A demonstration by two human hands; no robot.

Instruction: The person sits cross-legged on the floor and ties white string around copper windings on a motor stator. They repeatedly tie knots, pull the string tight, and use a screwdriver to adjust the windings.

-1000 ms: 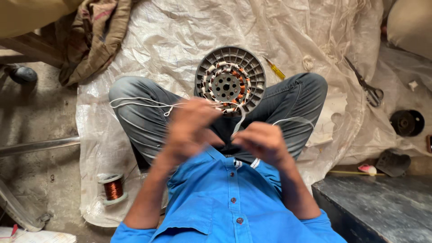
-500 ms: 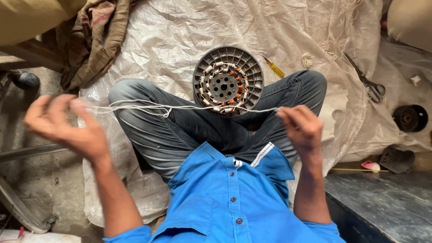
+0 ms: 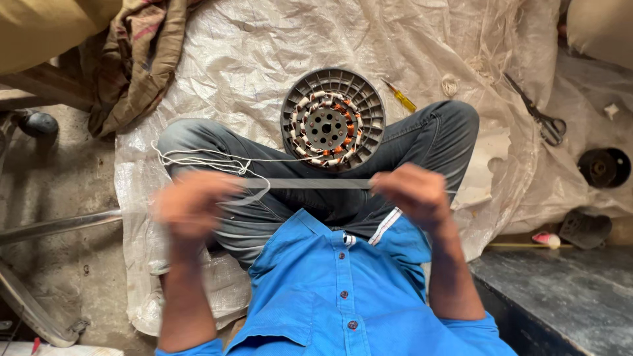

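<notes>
A white woven plastic sheet (image 3: 217, 79) covers the floor, with a fan motor stator (image 3: 333, 118) between the seated person's knees. The left hand (image 3: 191, 206) and right hand (image 3: 412, 194), both blurred, each pinch one end of a white cord (image 3: 310, 183) stretched taut between them, just below the stator.

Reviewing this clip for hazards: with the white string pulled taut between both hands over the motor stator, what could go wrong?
1. The white string runs just above the stator; it could snag on the copper windings and nick them.
2. The loose string loops over the knee could tangle as the left hand moves; that hand is motion-blurred.
3. If the right hand loses its grip, tension may drop suddenly.
</notes>
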